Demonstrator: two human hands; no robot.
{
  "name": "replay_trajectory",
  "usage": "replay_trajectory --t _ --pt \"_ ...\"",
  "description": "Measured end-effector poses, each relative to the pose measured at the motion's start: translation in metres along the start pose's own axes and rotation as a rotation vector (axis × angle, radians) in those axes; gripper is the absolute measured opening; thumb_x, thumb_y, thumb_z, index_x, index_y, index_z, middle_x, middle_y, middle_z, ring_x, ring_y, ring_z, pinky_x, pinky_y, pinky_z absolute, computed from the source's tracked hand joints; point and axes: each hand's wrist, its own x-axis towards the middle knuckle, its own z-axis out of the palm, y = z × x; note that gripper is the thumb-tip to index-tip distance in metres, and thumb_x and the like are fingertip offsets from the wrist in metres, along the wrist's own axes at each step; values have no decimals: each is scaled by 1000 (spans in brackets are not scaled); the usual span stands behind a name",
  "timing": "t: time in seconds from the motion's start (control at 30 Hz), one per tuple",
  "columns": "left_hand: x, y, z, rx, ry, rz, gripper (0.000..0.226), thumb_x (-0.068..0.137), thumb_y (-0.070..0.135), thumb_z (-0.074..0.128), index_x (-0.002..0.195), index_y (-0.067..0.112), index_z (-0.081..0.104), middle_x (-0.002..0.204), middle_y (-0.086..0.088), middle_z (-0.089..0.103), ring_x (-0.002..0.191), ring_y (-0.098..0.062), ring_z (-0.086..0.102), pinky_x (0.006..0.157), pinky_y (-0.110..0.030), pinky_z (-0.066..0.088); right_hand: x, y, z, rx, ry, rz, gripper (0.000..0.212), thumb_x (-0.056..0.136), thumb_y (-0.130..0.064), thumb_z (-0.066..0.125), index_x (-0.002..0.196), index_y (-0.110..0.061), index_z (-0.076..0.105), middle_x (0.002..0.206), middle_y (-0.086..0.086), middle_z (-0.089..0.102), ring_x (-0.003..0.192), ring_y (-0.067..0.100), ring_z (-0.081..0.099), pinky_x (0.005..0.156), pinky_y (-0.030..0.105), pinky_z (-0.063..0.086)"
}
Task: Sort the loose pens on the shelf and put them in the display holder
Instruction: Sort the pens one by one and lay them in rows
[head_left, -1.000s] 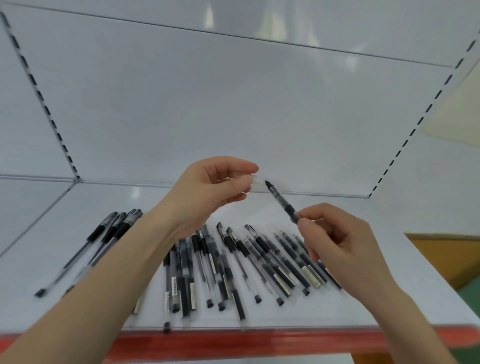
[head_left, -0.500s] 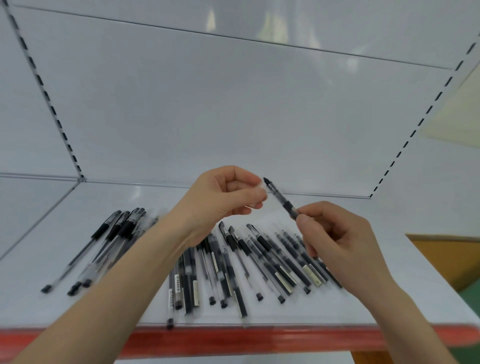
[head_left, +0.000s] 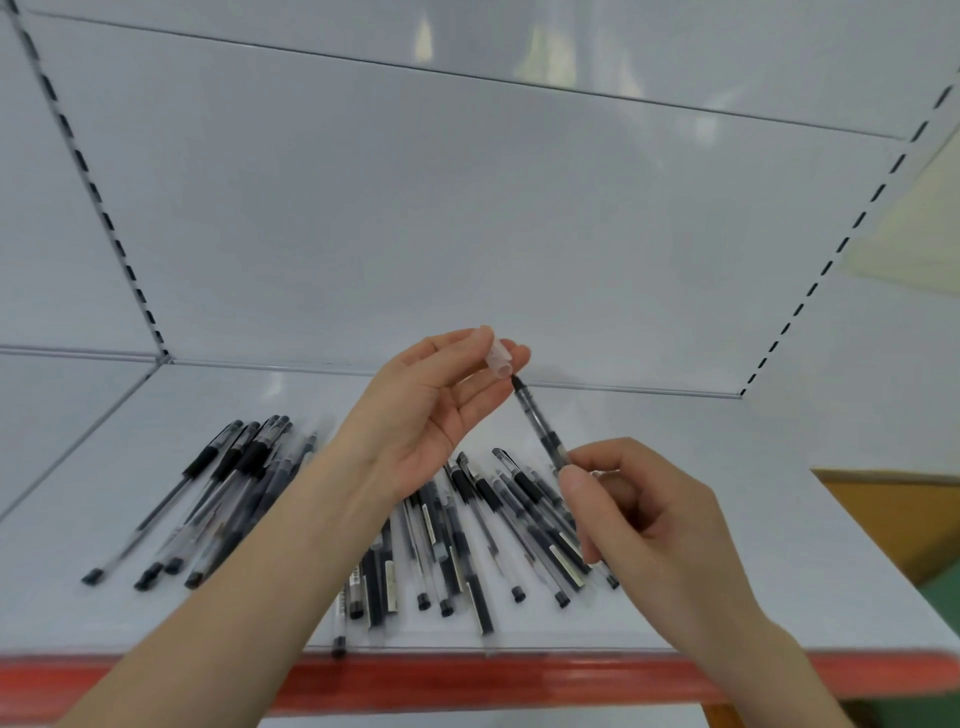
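My right hand pinches an uncapped black gel pen by its lower barrel, tip pointing up and left. My left hand is raised palm toward me and holds the clear pen cap between fingertips, just above the pen's tip. Several black pens lie fanned out on the white shelf beneath both hands. A second bunch of pens lies to the left. No display holder is in view.
The shelf has a red front edge and a white back panel with slotted uprights at both sides. A brown surface shows past the shelf's right end.
My left hand turned palm-up and lifted the clear cap above the pen's tip. My right hand tilted the pen more upright. The view shifted slightly.
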Motion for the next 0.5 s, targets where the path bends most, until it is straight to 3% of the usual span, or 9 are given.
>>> replay_trajectory --t 0.17,0.27,0.37,0.5 --pt "-2 -3 -1 35 -23 42 7 79 9 60 85 9 56 74 -6 71 71 -15 72 60 -21 58 1 0 0 12 -11 44 10 86 -24 62 77 -27 61 47 12 52 38 5 41 43 12 34" --pt "-3 -6 -2 217 -28 134 16 77 11 63 92 14 59 75 -5 72 75 -18 70 66 -25 58 3 -1 0 31 -10 83 18 86 -18 59 69 -24 62 44 5 52 38 4 43 43 11 34" --pt "-3 -10 -3 400 19 244 9 80 12 65 87 18 64 74 -3 72 71 -15 67 65 -23 55 3 -2 2 47 -20 108 15 86 -21 58 71 -24 61 44 3 54 37 4 41 42 13 33" --pt "-3 -12 -1 410 50 311 9 83 9 63 79 16 68 67 1 69 66 -11 64 63 -21 54 4 -2 1 69 -8 124 13 85 -23 59 72 -19 62 43 3 53 37 4 42 42 13 34"
